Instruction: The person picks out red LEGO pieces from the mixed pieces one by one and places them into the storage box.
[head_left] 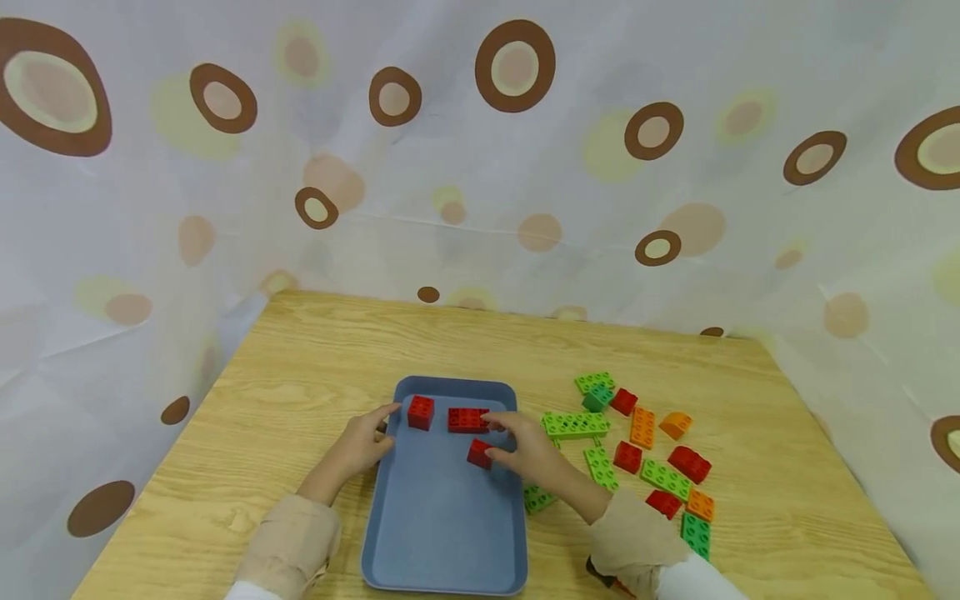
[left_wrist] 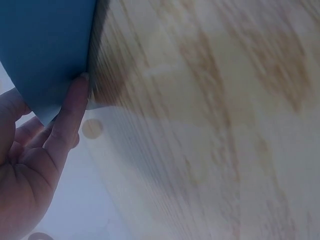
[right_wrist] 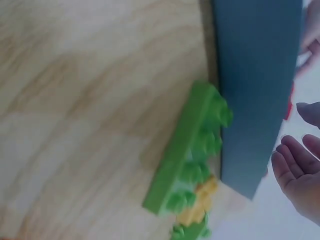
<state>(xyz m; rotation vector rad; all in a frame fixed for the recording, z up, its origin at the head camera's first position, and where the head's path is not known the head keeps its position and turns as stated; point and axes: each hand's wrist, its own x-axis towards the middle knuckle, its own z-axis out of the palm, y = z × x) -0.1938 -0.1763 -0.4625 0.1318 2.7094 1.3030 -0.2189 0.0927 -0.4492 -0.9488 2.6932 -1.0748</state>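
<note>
A grey-blue tray [head_left: 450,533] lies on the table with red toy building bricks inside. One red brick [head_left: 420,412] stands at its far left, and a longer red brick [head_left: 465,420] lies near the far side. My left hand [head_left: 360,442] touches the tray's left rim; in the left wrist view a fairly straight finger [left_wrist: 75,97] lies along the tray wall. Over the right rim reaches my right hand [head_left: 528,450], thumb and fingers apart, the thumb beside a small red brick [head_left: 479,454]. In the right wrist view its fingers look relaxed beyond the tray wall [right_wrist: 257,90].
Right of the tray lie loose bricks: a long light-green brick [head_left: 576,425], an orange brick [head_left: 642,427], a red brick [head_left: 689,464] and a dark-green brick [head_left: 696,535]. One green brick [head_left: 537,498] lies close against the tray's right side. A dotted cloth [head_left: 465,167] hangs behind the table.
</note>
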